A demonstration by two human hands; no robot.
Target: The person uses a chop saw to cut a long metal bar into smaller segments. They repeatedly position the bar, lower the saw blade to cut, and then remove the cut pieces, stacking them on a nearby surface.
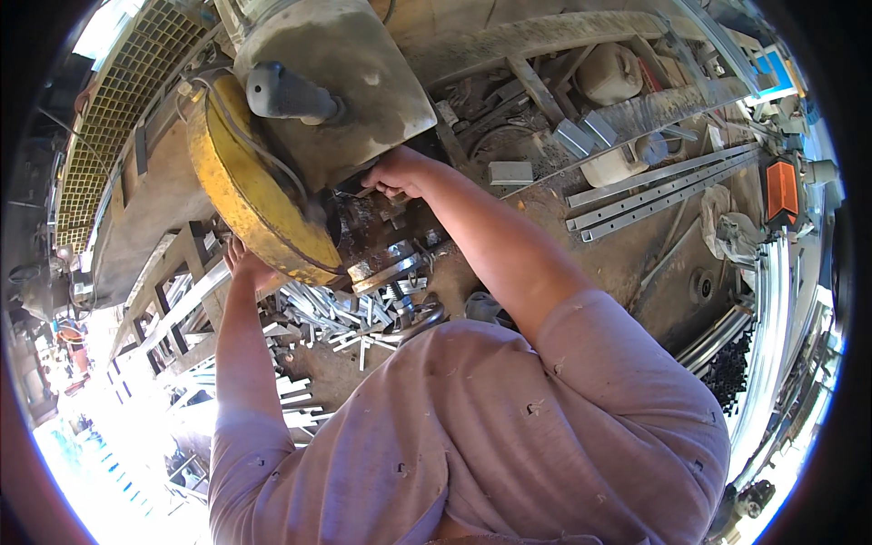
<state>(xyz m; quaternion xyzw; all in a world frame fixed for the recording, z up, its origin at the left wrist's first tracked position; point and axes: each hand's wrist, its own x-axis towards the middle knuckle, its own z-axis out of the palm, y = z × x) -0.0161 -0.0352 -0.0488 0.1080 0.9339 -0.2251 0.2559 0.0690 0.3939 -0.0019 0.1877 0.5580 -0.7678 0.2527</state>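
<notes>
Cut-off saw (300,118), yellow guard: my right hand (392,174) grips stock at the vise, left hand (245,263) steadying beneath; best kept square.

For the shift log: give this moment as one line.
left hand: under yellow blade guard | right hand: at vise by saw, grip unclear | cut metal pieces: piled below | long rails: on bench, right

yellow saw guard (245,195) crowding left, cut metal offcuts (341,318) cluttering below
</notes>
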